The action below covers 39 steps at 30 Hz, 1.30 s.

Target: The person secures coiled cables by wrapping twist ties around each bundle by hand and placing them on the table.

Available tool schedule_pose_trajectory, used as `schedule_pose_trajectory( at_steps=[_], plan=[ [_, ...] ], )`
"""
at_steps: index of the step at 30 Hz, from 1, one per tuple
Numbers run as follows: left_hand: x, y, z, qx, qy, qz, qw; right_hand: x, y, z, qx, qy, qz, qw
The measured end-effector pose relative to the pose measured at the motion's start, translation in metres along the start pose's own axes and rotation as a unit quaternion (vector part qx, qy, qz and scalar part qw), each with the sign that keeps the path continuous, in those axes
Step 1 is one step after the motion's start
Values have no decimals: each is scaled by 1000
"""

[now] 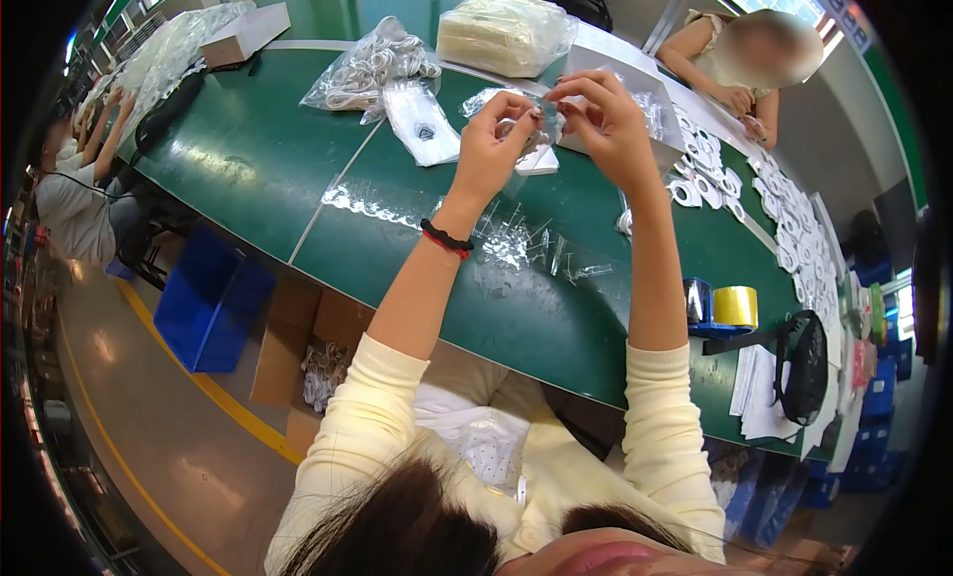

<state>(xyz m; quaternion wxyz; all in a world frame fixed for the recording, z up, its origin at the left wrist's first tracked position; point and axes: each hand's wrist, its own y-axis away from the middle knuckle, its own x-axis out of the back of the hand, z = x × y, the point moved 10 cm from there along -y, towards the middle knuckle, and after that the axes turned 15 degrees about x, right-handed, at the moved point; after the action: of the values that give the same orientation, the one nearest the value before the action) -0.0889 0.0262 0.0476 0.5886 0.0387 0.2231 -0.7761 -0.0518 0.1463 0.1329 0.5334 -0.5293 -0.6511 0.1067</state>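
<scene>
My left hand (493, 147) is closed in a pinch, up above the green table. Between its fingers is a small clear plastic bag (534, 139), with something whitish in or behind it that I cannot make out. My right hand (611, 125) is raised just to the right, its fingers bent and closed near the bag's upper edge. Whether those fingertips hold the plastic is too small to tell. White packets (541, 162) lie beneath the hands. Thin clear plastic pieces (511, 244) are scattered on the table between my forearms.
Bagged white cables (382, 65), a printed white bag (422, 125) and a plastic-wrapped cream stack (506, 35) lie beyond. Many white rings (705, 169) spread right, near a tape dispenser (720, 328) and black pouch (802, 368). A co-worker (710, 65) sits opposite. A blue bin (208, 298) stands left.
</scene>
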Motion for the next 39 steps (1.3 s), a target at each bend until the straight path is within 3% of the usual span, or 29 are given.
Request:
schedule_pose_trajectory(
  at_steps=[8,18,24,30,39],
  plan=[
    [-5,6,7,14,-14,4,1000,4,-2,-8,14,109,27,994],
    [-12,14,24,-56,-185,32,981,0,-2,-13,30,126,-4,992],
    [-15,15,24,-58,-217,30,974,4,1,-5,-1,85,5,996],
    [-17,16,25,-53,-213,26,975,9,-1,-12,9,130,13,991],
    [-9,19,34,-55,-180,73,979,28,7,-5,-6,186,132,974]
  ],
)
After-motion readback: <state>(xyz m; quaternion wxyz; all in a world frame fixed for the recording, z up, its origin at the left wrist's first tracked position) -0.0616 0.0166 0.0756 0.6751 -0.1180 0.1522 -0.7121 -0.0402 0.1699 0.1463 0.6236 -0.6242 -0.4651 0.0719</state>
